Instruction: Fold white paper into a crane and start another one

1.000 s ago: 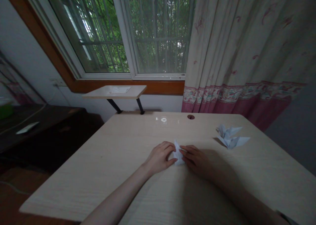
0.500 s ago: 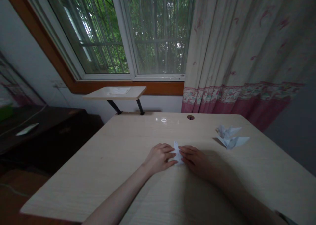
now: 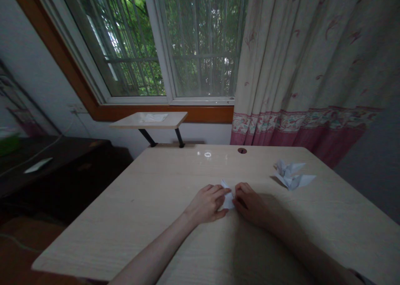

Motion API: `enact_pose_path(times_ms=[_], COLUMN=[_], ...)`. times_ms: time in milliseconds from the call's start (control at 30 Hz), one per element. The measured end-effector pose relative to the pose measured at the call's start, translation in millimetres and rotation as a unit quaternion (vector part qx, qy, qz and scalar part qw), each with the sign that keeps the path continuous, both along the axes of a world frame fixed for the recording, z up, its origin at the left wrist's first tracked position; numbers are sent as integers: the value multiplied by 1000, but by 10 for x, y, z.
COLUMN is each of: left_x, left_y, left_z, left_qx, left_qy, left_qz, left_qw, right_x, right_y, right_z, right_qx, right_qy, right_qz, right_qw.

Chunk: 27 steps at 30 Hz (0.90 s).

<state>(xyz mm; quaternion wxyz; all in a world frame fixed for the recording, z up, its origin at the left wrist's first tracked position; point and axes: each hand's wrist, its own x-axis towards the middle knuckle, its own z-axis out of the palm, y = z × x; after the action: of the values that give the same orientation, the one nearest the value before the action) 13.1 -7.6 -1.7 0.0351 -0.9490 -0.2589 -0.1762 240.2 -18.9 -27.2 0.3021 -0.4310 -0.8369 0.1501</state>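
A small piece of folded white paper lies on the table between my two hands, narrowing to a point at its far end. My left hand holds it from the left, with fingers across its upper part and the thumb by its near edge. At its right edge, my right hand has curled fingers and thumb closed on the paper's side; the fingertips are partly hidden. Two folded paper cranes stand close together to the right, apart from my hands.
The pale wooden table has a round cable hole near its back edge. A small raised shelf at the back left carries white papers. Behind are a barred window and a curtain. A dark side table stands left.
My right hand's fingers have curled in from lying flatter at the paper's right side. My left fingers reach a little further right over the paper. The view has shifted slightly.
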Motion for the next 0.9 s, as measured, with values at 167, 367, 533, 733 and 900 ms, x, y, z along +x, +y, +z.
enact_pose_path(times_ms=[167, 367, 533, 733, 900], left_x=[52, 74, 67, 60, 66], left_y=[-2, 5, -9, -31, -26], left_z=[-74, -123, -107, -98, -116], left_qx=[36, 84, 106, 46, -33], left_qy=[-7, 8, 13, -61, -186], left_qz=[7, 18, 40, 71, 127], left_qw=[999, 996, 993, 995, 974], right_x=[41, 113, 111, 78, 18], right_y=[82, 265, 366, 274, 168], right_z=[-74, -187, -276, -234, -94], right_qx=[-4, -47, -72, -36, 2], right_qy=[60, 104, 143, 152, 166], right_qz=[12, 59, 55, 16, -18], right_qw=[998, 992, 986, 988, 986])
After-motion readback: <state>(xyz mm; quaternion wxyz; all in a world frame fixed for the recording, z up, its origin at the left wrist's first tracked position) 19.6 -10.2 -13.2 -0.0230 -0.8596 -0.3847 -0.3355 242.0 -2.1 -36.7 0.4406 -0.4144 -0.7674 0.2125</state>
